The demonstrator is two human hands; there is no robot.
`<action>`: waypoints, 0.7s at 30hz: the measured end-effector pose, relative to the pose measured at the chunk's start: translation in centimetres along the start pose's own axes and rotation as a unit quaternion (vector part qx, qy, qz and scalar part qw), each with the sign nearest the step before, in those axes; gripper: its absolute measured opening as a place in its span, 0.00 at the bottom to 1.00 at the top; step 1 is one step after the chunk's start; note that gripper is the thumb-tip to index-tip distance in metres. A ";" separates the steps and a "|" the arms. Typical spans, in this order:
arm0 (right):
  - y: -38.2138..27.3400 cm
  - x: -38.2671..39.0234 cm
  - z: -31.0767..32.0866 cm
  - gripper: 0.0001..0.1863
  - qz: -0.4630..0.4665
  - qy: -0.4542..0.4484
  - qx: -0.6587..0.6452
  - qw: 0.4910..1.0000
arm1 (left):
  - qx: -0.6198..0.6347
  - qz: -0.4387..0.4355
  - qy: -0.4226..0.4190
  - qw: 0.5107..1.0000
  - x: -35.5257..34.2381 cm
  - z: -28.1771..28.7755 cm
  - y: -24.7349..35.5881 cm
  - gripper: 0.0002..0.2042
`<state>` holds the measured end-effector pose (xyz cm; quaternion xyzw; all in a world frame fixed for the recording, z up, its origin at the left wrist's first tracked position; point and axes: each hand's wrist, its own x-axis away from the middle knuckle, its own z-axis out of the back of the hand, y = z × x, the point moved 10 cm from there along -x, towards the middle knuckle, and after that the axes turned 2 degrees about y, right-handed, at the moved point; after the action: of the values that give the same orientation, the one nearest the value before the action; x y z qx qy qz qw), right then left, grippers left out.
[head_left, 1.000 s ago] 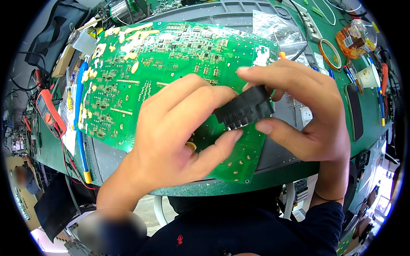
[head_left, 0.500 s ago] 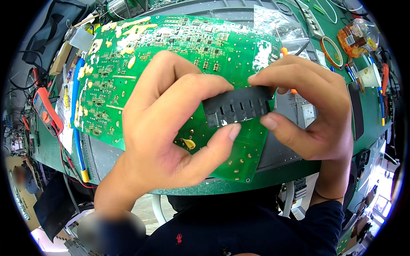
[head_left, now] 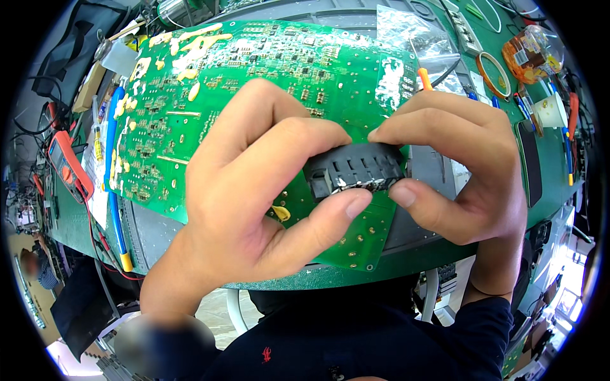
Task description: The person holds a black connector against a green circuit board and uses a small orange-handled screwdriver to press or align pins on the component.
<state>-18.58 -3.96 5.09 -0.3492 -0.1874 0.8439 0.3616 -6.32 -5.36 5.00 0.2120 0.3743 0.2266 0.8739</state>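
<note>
Two bare hands work over a green table (head_left: 551, 190), on which lies a grey mat (head_left: 416, 222). On the mat rests a large green board (head_left: 356, 70) with many small parts; yellow lumps are stuck mostly along its left and upper left, and a white patch shows near its right side. To the left are a red and grey meter (head_left: 67, 164) and a blue tool (head_left: 115, 209) with a yellow end. At the upper right are a clear bag (head_left: 406, 38), a power strip (head_left: 467, 35), a jar (head_left: 532, 56) with orange content, a white cup (head_left: 550, 112) and a dark phone (head_left: 528, 164). Far at the left edge, another person (head_left: 47, 276) appears small.

The black block (head_left: 359, 164) is held above the lower right part of the board. It is longer than wide, with a row of narrow slots across its face and a curved upper edge. Along its lower edge one sees pale, shiny spots; their kind I cannot tell. The block is a little tilted, its left end lower.

The left hand (head_left: 244, 190) pinches it between fingers above and thumb below. The right hand (head_left: 467, 165) grips its right end likewise, with thumb at the lower corner.
</note>
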 end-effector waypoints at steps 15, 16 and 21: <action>3.5 0.6 3.0 0.14 -0.116 0.108 0.059 0.986 | -0.055 0.022 0.002 0.998 -0.2 0.5 -0.2 0.15; 4.6 1.1 4.0 0.12 -0.162 0.149 0.073 0.973 | -0.043 0.036 0.012 0.998 -0.2 0.6 -0.4 0.15; 7.7 2.4 4.1 0.11 -0.229 0.103 0.162 0.954 | -0.046 0.060 0.016 0.997 0.2 0.3 -1.3 0.14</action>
<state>-26.47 -7.55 2.44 -0.3185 -0.0849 0.7174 0.6138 -5.70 -6.34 4.35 0.1903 0.3643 0.2992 0.8611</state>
